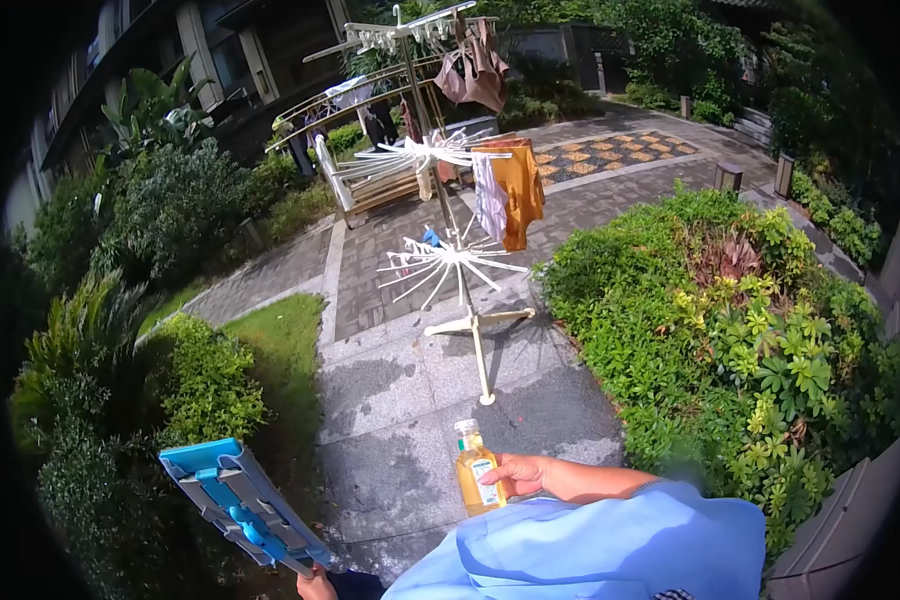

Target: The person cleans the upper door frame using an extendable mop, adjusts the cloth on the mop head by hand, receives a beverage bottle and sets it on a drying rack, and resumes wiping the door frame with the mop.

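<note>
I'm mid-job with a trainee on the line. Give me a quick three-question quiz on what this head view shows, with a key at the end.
1. Open question: what does the right hand hold?
2. True or false: the orange cloth hangs on the white clothes drying rack.
3. Fill in: the blue-and-grey flat mop head is held in the ____.

Key:
1. A bottle of yellow liquid.
2. True.
3. Left hand.
</note>
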The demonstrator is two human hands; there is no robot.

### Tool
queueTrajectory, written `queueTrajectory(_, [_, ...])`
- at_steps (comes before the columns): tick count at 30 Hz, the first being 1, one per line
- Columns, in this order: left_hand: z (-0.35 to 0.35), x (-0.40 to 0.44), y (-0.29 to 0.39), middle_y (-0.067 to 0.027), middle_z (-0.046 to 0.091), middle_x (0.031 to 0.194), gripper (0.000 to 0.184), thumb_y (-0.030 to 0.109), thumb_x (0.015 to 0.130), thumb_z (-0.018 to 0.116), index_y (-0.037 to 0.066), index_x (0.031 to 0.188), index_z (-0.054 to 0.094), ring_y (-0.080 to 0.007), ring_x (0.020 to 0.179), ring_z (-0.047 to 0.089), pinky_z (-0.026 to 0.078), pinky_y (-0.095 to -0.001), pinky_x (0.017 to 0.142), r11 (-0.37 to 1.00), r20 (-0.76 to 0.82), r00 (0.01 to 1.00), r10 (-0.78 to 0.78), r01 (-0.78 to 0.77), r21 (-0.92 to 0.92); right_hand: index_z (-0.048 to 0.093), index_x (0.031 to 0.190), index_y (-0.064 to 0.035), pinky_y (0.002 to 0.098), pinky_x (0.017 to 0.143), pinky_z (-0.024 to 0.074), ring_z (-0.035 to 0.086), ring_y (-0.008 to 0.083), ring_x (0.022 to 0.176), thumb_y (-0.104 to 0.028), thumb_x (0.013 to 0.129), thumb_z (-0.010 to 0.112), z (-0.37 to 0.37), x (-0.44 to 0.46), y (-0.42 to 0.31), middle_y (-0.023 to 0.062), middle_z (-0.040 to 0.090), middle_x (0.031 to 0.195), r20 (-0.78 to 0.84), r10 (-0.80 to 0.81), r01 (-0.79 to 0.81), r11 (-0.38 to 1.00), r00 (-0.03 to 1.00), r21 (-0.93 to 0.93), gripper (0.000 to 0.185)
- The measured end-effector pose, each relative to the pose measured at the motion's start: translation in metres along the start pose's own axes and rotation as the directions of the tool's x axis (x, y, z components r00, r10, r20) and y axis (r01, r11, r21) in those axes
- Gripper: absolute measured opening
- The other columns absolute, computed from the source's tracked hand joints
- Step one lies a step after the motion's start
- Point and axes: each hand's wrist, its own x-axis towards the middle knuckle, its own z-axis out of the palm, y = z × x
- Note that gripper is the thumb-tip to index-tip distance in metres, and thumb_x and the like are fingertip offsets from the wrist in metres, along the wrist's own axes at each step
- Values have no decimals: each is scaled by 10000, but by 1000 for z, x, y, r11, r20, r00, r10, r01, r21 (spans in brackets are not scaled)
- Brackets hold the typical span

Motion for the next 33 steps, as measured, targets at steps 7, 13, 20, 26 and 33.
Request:
queueTrajectory(7, [-1, -57, 82, -65, 636, 673, 108, 57, 797, 661, -46, 774, 638, -155, 642, 578, 464, -321, 625, 917, -417, 885, 209, -325, -229, 510, 1275, -117, 443, 968, 496, 609, 243, 1103, -69, 841, 688, -22, 6, -25, 74, 618, 1166, -76, -154, 152, 988, 985, -34, 472])
queueTrajectory(13, [3, -81, 117, -43, 627, 712, 132, 89, 830, 689, -32, 827, 636, -129, 674, 556, 452, -284, 669, 913, -305, 940, 152, -251, -322, 509, 1272, -121, 429, 936, 516, 623, 232, 1071, -58, 837, 679, -32, 5, -28, 55, 620, 1140, -101, -192, 189, 981, 976, -41, 471])
queueTrajectory(20, [38, -70, 101, -108, 630, 739, 165, 45, 845, 664, 4, 800, 510, -180, 685, 619, 507, -304, 698, 805, -278, 954, 113, -252, -536, 489, 1294, -142, 417, 913, 527, 625, 224, 1065, -74, 839, 678, -37, 3, -26, 52, 619, 1137, -129, -163, 158, 986, 978, -45, 498])
queueTrajectory(26, [29, -55, 92, -95, 639, 851, 330, 401, 927, 496, 100, 988, 615, -196, 761, 580, 476, -327, 732, 980, -40, 985, 165, -169, -105, 486, 1295, -144, 415, 900, 534, 638, 226, 1041, -84, 837, 687, -44, 4, -23, 54, 630, 1114, -141, -211, 210, 977, 967, -27, 503])
queueTrajectory(33, [40, -23, 97, -114, 652, 1030, 503, 541, 934, 477, 93, 1081, 652, -220, 890, 596, 485, -303, 794, 954, 19, 995, 96, -97, 284, 509, 1240, -189, 423, 745, 566, 657, 210, 958, -155, 827, 723, -50, -6, -21, 36, 641, 1055, -168, -240, 239, 971, 956, -25, 466])
